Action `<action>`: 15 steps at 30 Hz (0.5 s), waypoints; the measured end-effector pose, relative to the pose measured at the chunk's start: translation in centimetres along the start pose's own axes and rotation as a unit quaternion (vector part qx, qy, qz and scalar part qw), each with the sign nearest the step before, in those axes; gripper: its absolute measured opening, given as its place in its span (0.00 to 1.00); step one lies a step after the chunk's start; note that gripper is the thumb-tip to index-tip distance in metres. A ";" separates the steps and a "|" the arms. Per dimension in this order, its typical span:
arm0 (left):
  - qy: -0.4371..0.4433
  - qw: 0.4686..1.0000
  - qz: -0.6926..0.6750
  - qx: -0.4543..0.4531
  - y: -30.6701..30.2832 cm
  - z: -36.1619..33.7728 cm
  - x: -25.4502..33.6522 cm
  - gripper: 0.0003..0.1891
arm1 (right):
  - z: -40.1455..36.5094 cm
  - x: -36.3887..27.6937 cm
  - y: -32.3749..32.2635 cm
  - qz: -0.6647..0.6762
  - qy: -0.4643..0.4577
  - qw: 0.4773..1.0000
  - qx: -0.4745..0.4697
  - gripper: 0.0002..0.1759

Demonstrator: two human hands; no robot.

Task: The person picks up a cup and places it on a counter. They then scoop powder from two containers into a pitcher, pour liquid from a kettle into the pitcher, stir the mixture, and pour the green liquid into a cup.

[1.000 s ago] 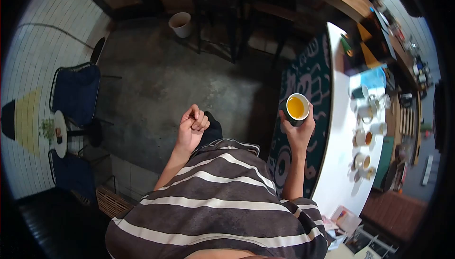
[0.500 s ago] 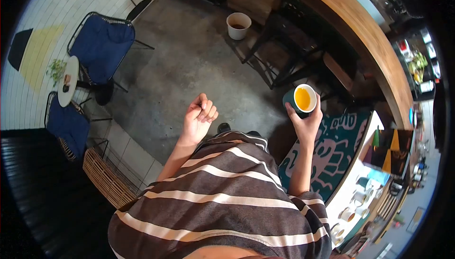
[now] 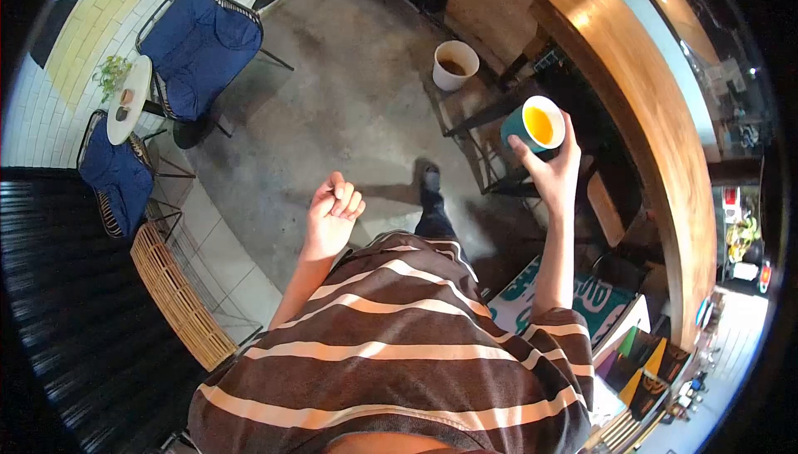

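Note:
My right hand (image 3: 555, 171) is wrapped round a teal paper cup (image 3: 515, 128), thumb on the near side and fingers on the far side. Yellow-orange liquid (image 3: 539, 125) shows inside its white rim, and the cup tilts a little. In front of my body, my left hand (image 3: 332, 217) hangs in the air with its fingers curled in toward the palm. Nothing shows in that hand, and it touches no object. Both arms reach out from a dark striped shirt (image 3: 391, 321).
A white bucket (image 3: 455, 66) with brown contents stands ahead, by dark stools (image 3: 490, 113) under a curved wooden counter (image 3: 657, 96). Blue-cushioned chairs (image 3: 195, 46) and a small round table (image 3: 129, 105) line the left wall. A rattan piece (image 3: 179, 296) stands near left.
I have stepped forward; one leg now shows ahead. My right hand has carried the cup up and slightly right in view. My left hand stays curled. The counter and bucket appear nearer.

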State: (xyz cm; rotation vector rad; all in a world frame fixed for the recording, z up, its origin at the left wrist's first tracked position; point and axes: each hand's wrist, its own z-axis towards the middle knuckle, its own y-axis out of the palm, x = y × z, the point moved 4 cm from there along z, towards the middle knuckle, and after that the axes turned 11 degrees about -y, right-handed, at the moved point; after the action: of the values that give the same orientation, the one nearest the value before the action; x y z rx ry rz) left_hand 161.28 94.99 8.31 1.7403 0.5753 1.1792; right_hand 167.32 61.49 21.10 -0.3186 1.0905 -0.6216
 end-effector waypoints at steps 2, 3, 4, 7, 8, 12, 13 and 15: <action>0.023 1.000 0.006 0.002 -0.6 2.8 0.2 0.05 | 4.0 2.4 -0.3 0.004 -0.032 0.999 -0.010 0.36; 0.034 0.999 0.006 0.002 -0.8 4.5 0.2 0.05 | 6.2 3.4 -0.4 0.010 -0.054 0.998 -0.018 0.36; 0.057 0.998 -0.020 0.017 -1.0 6.1 0.4 0.05 | 8.4 4.3 -0.6 0.016 -0.071 0.997 -0.017 0.37; 0.090 0.992 -0.078 0.040 -0.5 9.6 0.6 0.05 | 14.9 6.5 -1.8 -0.003 -0.074 0.995 -0.069 0.40; 0.091 0.993 -0.066 0.021 -0.2 11.1 0.9 0.06 | 17.2 8.3 -2.1 0.010 -0.080 0.994 -0.072 0.43; 0.107 0.991 -0.050 0.065 1.2 16.0 0.8 0.06 | 25.3 13.8 -2.7 0.137 -0.035 0.986 -0.087 0.44; 0.112 0.988 -0.055 0.094 1.5 16.9 0.7 0.06 | 26.9 13.5 -3.0 0.150 -0.031 0.986 -0.072 0.43; 0.112 0.984 -0.043 0.129 1.9 18.7 0.5 0.06 | 31.3 17.5 -3.6 0.114 -0.044 0.988 -0.096 0.44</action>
State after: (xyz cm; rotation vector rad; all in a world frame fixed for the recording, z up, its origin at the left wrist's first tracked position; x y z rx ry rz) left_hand 178.02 86.42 8.11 1.7872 0.9661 1.2948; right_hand 199.77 46.08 24.08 -0.3773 1.0853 -0.2958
